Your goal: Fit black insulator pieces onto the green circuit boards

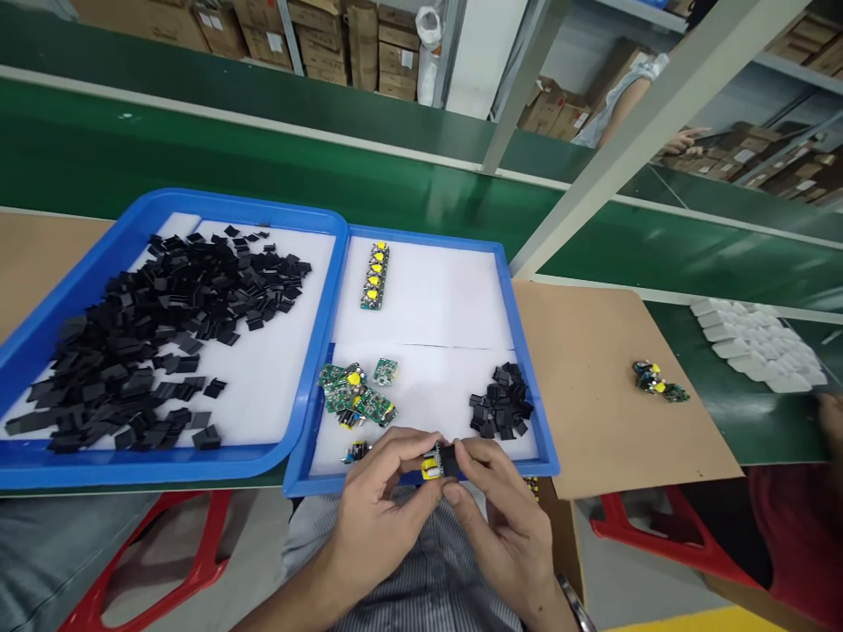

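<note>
My left hand [378,500] and my right hand [504,509] meet over the near rim of the right blue tray [520,351]. Together they pinch a small circuit board with a yellow part [431,465] and a black clip [448,458] pressed against it. Just beyond my fingers lies a loose heap of green circuit boards [356,393], with one more board [356,452] by my left thumb. A small pile of black clips [501,402] sits in the tray to the right. A row of boards with yellow parts [374,275] lies at the tray's far side.
The left blue tray [118,241] holds a large heap of black clips [151,333]. A brown board [606,395] to the right carries a few circuit boards [659,382]. White plastic housings [757,351] lie on the green conveyor belt [263,175]. Another person's hand [685,139] shows far back. Red stools stand below.
</note>
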Tool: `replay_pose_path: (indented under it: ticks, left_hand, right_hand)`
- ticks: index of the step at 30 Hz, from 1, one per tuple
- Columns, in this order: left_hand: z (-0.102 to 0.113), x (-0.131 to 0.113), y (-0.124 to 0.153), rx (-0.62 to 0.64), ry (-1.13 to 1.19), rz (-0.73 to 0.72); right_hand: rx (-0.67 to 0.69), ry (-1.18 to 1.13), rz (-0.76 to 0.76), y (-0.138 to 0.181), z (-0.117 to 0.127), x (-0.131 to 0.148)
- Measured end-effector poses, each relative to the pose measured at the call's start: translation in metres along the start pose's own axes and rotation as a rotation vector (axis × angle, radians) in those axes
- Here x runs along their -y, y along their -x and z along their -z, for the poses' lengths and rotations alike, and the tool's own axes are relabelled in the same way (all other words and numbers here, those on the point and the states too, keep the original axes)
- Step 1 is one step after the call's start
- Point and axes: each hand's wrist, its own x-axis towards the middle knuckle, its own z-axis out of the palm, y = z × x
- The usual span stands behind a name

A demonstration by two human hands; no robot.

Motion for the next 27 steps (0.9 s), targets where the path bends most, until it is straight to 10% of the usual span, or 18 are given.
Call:
replay_pose_path:
  ticks: [27]
  left_hand:
    - [0.0088, 0.0031, -0.0004, 0.041, -0.22, -0.192]
  right_hand:
    - [-0.158, -0.073, -0.035, -0.008, -0.006, -0.0012]
